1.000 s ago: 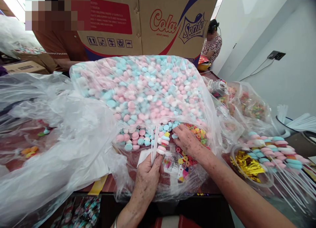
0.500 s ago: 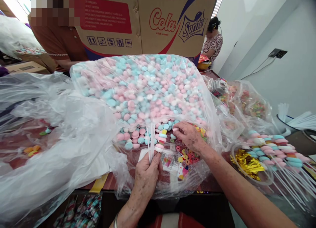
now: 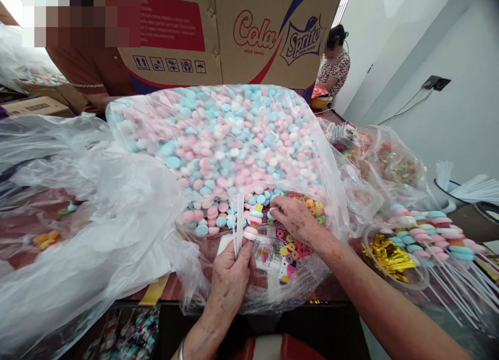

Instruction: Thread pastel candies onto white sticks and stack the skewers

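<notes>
My left hand (image 3: pixel 233 269) is closed around several white sticks (image 3: pixel 238 217), held upright, and a candy skewer (image 3: pixel 253 222). White, pink and pale blue marshmallows with gummy pieces between them are stacked on that skewer, and a yellow piece tops it. Just to its right, my right hand (image 3: pixel 294 215) pinches a small pale marshmallow (image 3: pixel 272 210), mostly covered by the fingertips. Loose marshmallows (image 3: pixel 212 212) lie behind and left of the sticks, at the mouth of a big clear bag (image 3: pixel 230 136) full of them. Gummy rings (image 3: pixel 295 245) lie under my right wrist.
Finished candy skewers (image 3: pixel 432 235) are piled at the right beside a tub of gold ties (image 3: pixel 390 258). A bin of white sticks (image 3: pixel 468 193) stands behind them. Crumpled plastic (image 3: pixel 117 219) covers the left. A large carton (image 3: pixel 265 37) rises behind; two people are beyond.
My right hand has moved slightly left and down, its fingertips closer to the candy skewer. My left hand keeps its hold on the sticks and skewer. The view has shifted slightly.
</notes>
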### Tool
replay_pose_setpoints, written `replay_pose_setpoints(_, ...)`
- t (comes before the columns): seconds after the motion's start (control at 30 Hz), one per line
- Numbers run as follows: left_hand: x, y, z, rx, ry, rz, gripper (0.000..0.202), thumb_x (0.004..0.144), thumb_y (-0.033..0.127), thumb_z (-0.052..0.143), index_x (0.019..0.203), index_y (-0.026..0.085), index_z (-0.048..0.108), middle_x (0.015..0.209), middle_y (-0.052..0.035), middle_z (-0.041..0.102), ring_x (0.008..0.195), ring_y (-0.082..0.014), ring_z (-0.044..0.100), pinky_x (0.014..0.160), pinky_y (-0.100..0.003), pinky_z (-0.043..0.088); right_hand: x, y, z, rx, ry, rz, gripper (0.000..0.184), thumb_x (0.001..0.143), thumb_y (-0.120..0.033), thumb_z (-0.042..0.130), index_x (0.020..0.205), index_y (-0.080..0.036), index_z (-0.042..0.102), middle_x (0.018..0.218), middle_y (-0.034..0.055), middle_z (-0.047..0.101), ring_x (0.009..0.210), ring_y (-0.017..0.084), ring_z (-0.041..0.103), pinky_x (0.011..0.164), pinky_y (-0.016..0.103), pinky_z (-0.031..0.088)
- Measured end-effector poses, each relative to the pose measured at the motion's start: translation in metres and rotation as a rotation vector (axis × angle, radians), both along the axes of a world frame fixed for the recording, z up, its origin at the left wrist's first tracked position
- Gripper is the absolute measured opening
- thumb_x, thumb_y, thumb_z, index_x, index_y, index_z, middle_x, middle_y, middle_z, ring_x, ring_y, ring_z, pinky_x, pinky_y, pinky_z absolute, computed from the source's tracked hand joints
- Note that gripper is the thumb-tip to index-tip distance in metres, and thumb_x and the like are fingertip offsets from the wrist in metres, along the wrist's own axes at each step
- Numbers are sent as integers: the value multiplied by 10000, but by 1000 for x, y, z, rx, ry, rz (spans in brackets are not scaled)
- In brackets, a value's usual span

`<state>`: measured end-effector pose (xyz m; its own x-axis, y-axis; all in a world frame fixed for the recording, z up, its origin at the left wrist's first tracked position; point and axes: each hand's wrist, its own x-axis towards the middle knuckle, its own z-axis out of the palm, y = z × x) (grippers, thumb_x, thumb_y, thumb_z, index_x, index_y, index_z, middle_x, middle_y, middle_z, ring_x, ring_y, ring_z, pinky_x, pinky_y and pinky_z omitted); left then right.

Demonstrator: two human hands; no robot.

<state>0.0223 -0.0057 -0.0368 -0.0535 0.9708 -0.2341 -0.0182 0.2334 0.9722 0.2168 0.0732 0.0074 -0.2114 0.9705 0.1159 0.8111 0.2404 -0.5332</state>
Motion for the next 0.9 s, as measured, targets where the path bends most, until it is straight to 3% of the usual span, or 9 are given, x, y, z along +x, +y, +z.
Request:
replay_pose_setpoints(0.17, 2, 0, 1, 3, -38, -6, 389, 827, 500, 659, 625, 184, 558, 457, 72, 456, 372, -55, 297, 371, -200, 213, -8, 1, 2, -120, 101, 66, 126, 902, -187, 539, 826, -188, 639, 834, 24, 650, 800, 169, 570, 750, 267, 374)
replay_pose_setpoints(0.3, 2, 0, 2, 1, -28, -18, 396, 843, 501, 630, 614, 188, 550, 417, 88, 399, 349, -52, 261, 362, -206, 175, -13, -1, 1, -89, 67, 32, 84, 894, -178, 540, 887, -183, 624, 909, 57, 661, 857, 195, 581, 766, 287, 381)
replay_pose_setpoints(0.47, 2, 0, 1, 2, -16, -30, 406, 853, 510, 613, 610, 193, 541, 384, 99, 353, 334, -55, 237, 356, -215, 153, -14, -4, -3, -37, 153, -31, 16, 885, -193, 542, 892, -205, 549, 801, 7, 628, 743, 175, 562, 684, 268, 367)
replay_pose_setpoints(0.67, 1, 0, -2, 13, -14, -19, 405, 859, 496, 616, 606, 189, 543, 418, 84, 412, 338, -53, 282, 352, -206, 183, -12, -2, -9, 2, 60, 105, 105, 868, -149, 535, 782, -207, 546, 821, 14, 604, 779, 172, 537, 726, 276, 361)
replay_pose_setpoints(0.8, 1, 0, 1, 15, -36, 8, 404, 832, 511, 648, 622, 177, 567, 480, 60, 485, 340, -47, 311, 345, -202, 198, -12, 0, -3, 11, 104, 45, 102, 863, -144, 554, 780, -202, 558, 779, -4, 592, 746, 158, 534, 704, 263, 353)
replay_pose_setpoints(0.9, 3, 1, 6, -13, -86, 25, 427, 799, 545, 675, 612, 179, 562, 424, 79, 415, 329, -48, 291, 339, -194, 177, -14, 3, 6, -1, 160, -4, 107, 866, -150, 571, 773, -201, 565, 718, -29, 571, 679, 140, 515, 659, 248, 340)
